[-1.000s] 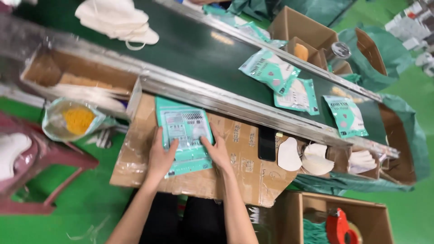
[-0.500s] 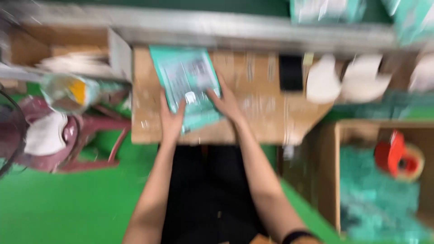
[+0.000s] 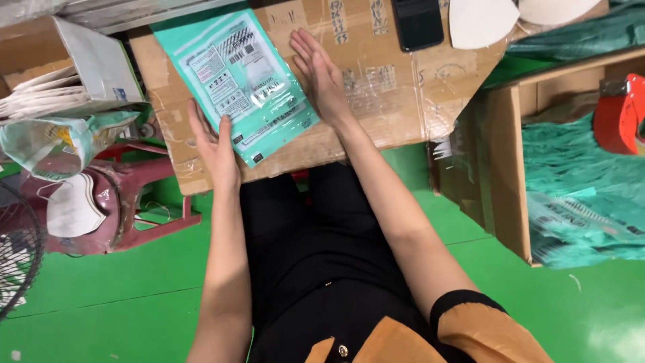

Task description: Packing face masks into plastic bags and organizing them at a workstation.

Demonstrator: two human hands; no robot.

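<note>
left hand [image 3: 216, 149], right hand [image 3: 321, 75]: flat open | teal packet [image 3: 236, 82] between, touching both

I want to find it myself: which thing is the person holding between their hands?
Look at the brown cardboard board lying across the person's lap. Between the left hand and the right hand lies a flat teal plastic pouch with white printed labels. The white cup-shaped masks at the board's far end are bare, not bagged.

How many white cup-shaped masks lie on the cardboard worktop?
2: one white mask beside the black phone, another at the top right edge, cut off by the frame. More may lie out of view.
</note>
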